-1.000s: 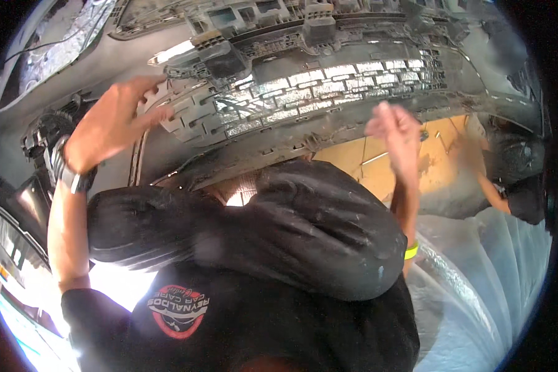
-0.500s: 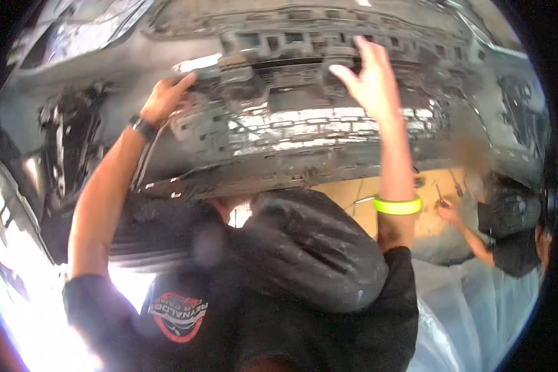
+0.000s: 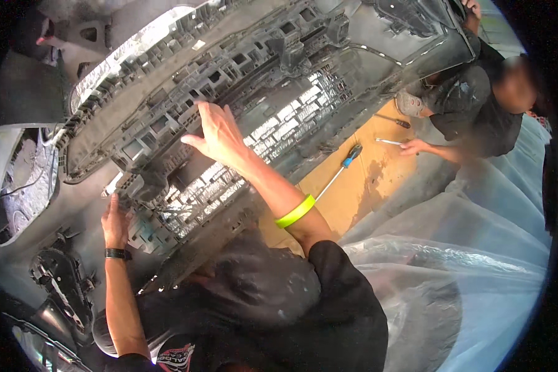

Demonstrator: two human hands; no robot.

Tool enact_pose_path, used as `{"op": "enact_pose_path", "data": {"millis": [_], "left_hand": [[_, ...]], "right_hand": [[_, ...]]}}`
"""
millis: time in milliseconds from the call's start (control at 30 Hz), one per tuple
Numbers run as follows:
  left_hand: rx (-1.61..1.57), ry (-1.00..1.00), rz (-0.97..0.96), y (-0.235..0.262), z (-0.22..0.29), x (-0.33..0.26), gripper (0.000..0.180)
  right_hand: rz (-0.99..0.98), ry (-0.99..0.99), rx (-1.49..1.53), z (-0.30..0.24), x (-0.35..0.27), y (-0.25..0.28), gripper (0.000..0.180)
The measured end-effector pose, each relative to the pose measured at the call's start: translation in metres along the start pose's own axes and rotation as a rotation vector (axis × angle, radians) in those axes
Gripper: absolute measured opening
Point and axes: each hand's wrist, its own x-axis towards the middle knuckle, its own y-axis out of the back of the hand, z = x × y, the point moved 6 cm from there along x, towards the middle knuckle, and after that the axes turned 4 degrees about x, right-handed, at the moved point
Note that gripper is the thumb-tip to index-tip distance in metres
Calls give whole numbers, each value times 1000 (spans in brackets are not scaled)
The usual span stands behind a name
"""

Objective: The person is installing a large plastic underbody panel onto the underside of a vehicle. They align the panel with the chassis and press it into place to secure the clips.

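Note:
A large dark bumper cover (image 3: 378, 46) lies with its inner side up, its slotted grille (image 3: 279, 127) running diagonally across the middle. My left hand (image 3: 115, 224), with a black watch on the wrist, is at the lower left end of the grille. Its index finger stretches up against a bracket (image 3: 136, 185); the other fingers are partly hidden. Over the middle of the grille is my right hand (image 3: 220, 136), thumb out and fingers spread, holding nothing. Its fingertips are beside the row of square openings; whether they touch is unclear. A yellow-green band circles my right forearm.
Brown cardboard (image 3: 369, 177) lies beyond the bumper's near edge, bearing a blue-and-black screwdriver (image 3: 351, 156) and a dark-handled tool (image 3: 402, 123). A co-worker (image 3: 477, 115) crouches at right, a slim metal tool (image 3: 388, 142) in one hand. Clear plastic sheeting (image 3: 477, 273) spreads at lower right.
The view has swung, so the bumper now slants up to the right and more cardboard shows. Both hands appear lower and further left. My right hand stays spread.

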Motion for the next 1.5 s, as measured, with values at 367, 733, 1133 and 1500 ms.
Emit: {"op": "enact_pose_path", "data": {"millis": [367,733,1133,1500], "left_hand": [[-8,16,13,-10,5,-35,46],[-27,-124,-78,-32,54,-45,46],[-112,-192,-7,-61,66,-15,56],[-36,-266,-30,-54,79,9,56]], "right_hand": [[58,38,136,0,-10,3,66],[51,-154,116,-16,18,40,54],[95,-31,-79,-9,53,60,68],[56,-63,-2,-30,60,44,57]]}}
